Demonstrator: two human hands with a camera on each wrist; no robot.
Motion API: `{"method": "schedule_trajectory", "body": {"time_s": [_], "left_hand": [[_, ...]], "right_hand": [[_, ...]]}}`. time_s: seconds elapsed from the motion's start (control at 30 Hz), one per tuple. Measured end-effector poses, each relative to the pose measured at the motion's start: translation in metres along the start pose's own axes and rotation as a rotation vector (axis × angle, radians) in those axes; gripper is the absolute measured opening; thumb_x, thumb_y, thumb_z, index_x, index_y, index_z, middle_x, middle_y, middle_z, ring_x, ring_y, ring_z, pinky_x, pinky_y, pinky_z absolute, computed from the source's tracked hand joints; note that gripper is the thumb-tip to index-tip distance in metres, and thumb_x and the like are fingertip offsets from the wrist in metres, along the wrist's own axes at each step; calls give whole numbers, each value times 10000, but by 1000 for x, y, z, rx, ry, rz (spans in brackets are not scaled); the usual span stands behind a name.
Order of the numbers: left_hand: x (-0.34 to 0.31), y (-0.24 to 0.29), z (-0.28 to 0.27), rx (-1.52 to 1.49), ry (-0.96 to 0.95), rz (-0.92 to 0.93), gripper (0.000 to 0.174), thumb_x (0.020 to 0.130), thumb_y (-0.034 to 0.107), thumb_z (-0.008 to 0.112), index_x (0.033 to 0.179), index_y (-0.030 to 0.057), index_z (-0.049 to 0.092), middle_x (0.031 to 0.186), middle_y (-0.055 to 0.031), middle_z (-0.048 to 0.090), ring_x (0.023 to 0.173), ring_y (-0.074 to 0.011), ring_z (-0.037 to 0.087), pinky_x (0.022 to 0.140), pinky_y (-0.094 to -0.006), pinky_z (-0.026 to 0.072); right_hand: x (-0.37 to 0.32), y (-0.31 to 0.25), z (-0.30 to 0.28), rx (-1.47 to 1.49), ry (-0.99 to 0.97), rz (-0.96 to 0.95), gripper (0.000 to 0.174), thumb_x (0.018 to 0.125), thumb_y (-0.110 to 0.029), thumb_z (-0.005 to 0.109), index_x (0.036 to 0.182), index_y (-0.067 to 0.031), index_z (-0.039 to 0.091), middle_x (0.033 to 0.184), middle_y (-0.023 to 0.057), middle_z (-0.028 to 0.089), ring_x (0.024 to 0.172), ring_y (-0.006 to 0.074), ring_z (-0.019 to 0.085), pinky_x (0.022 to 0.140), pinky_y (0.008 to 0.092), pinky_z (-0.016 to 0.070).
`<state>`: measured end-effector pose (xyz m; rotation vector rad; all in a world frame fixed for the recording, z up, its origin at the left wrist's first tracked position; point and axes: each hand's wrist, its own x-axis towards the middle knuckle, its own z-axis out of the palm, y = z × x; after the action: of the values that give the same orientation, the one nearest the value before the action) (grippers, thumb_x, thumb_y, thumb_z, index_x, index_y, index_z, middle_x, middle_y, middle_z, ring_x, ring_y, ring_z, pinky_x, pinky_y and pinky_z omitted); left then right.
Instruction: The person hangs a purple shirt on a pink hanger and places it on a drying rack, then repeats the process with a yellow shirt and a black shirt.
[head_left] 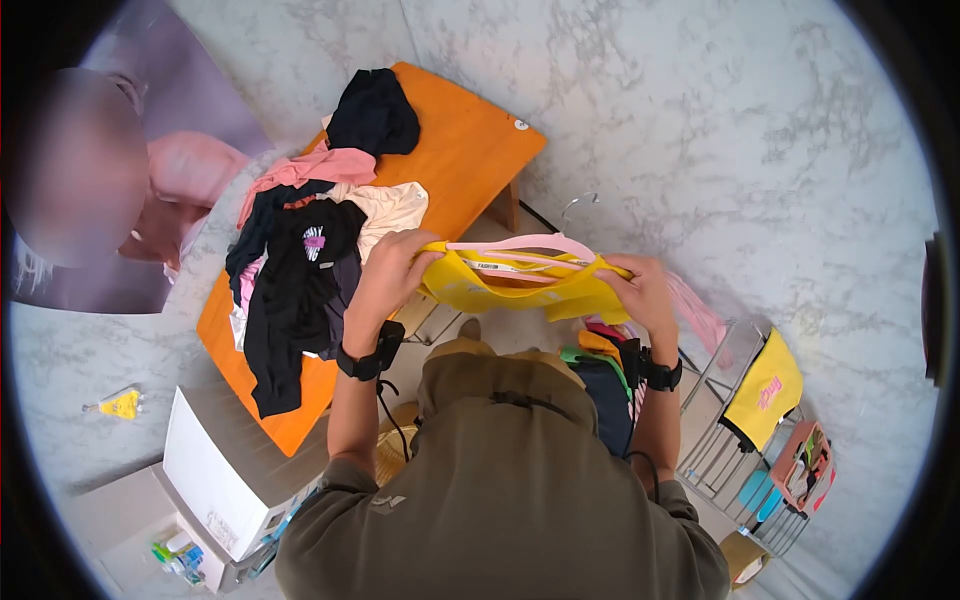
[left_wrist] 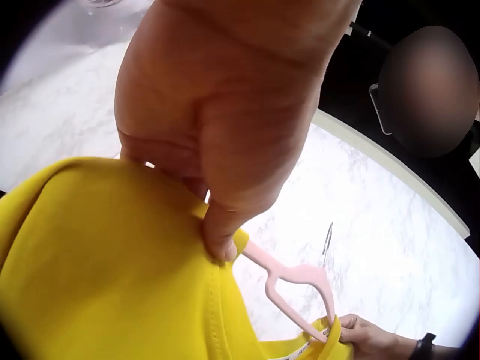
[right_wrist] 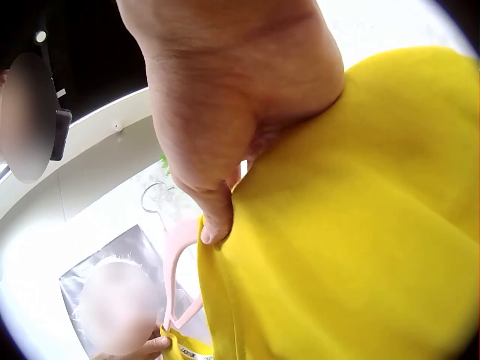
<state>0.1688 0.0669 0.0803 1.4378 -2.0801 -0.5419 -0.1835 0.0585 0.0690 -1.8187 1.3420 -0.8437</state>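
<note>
A yellow shirt [head_left: 455, 288] hangs between both hands, its neckline uppermost and a white label inside the collar. Through the neck opening shows a pink hanger [head_left: 525, 242] with a metal hook that points up and away from the body. My left hand [head_left: 394, 275] pinches one shoulder of the shirt near that end of the hanger. At the opposite shoulder, my right hand [head_left: 645, 296] grips the fabric between thumb and fingers. Both wrist views show the thumbs pressed on the yellow cloth beside the neckline, while most other fingers are hidden behind it.
An orange table [head_left: 460, 130] at the left carries a heap of clothes, with a black shirt [head_left: 300, 285] on top. To the right stands a metal rack [head_left: 705, 430] with a yellow garment [head_left: 765, 390] over it and a pink basket [head_left: 803, 465]. A white box [head_left: 215, 480] is at the lower left.
</note>
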Motion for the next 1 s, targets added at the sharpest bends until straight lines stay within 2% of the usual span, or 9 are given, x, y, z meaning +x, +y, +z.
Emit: {"method": "schedule_trajectory", "body": {"time_s": [0.03, 0.2, 0.27, 0.3, 0.4, 0.5, 0.57, 0.67, 1.0], "left_hand": [[2, -4, 4, -18, 75, 71, 178, 788, 84, 656, 943, 1, 636, 789, -157, 620, 752, -315, 611, 687, -377, 462], [-2, -5, 2, -165, 170, 47, 118, 767, 24, 657, 880, -12, 648, 767, -151, 628, 672, -282, 609, 602, -313, 469], [-3, -11, -4, -179, 217, 50, 104, 760, 6, 658, 861, -17, 650, 760, -150, 633, 647, -265, 608, 584, -294, 468], [-4, -15, -8, -177, 227, -4, 108, 755, -2, 660, 861, -21, 651, 768, -147, 640, 648, -253, 612, 589, -289, 470], [-6, -26, -14, -175, 243, -51, 120, 750, -12, 666, 868, -25, 653, 779, -141, 651, 637, -227, 613, 587, -284, 470], [-8, -32, -15, -207, 229, -63, 118, 757, -9, 664, 874, -25, 653, 768, -133, 648, 625, -209, 607, 578, -274, 462], [-9, -32, -14, -241, 177, -96, 86, 797, -14, 636, 872, -48, 611, 762, -90, 606, 668, -139, 564, 610, -242, 433], [-10, -39, -9, -266, 235, -86, 108, 769, -4, 660, 873, -30, 651, 747, -122, 642, 607, -176, 587, 553, -260, 438], [-9, -42, -10, -265, 237, -61, 103, 771, 0, 660, 868, -33, 650, 740, -118, 642, 609, -172, 582, 562, -265, 437]], "right_hand": [[0, 2, 1, 11, -18, 28, 202, 788, -126, 708, 935, 8, 675, 784, 143, 680, 638, 183, 606, 625, 269, 473], [-7, 6, -8, 98, -43, 84, 260, 791, -128, 701, 1020, -11, 662, 840, 113, 692, 677, 200, 608, 658, 269, 472], [-10, 20, -23, -86, 11, -32, 265, 801, -100, 692, 1034, 15, 643, 805, 90, 674, 740, 121, 598, 699, 261, 475], [-14, 28, -29, -86, 10, -33, 265, 801, -100, 692, 1034, 15, 643, 805, 90, 674, 740, 121, 598, 699, 261, 475], [-23, 61, -40, -193, -8, 79, 302, 795, -102, 675, 1074, 4, 629, 844, 110, 681, 735, 197, 619, 701, 272, 475], [-18, 71, -41, -82, -27, 239, 244, 797, -91, 666, 1018, 11, 646, 798, 106, 674, 687, 196, 602, 676, 280, 475], [-9, 45, -43, -248, -70, 323, 195, 797, -89, 666, 955, 23, 653, 742, 119, 655, 636, 193, 577, 630, 301, 467], [-8, 58, -37, -186, 32, 194, 159, 793, -90, 671, 886, 36, 645, 692, 131, 626, 604, 194, 559, 581, 323, 441], [1, 60, -41, -312, -92, 260, 148, 779, -84, 675, 845, 32, 610, 668, 134, 590, 601, 230, 538, 593, 333, 434]]}}
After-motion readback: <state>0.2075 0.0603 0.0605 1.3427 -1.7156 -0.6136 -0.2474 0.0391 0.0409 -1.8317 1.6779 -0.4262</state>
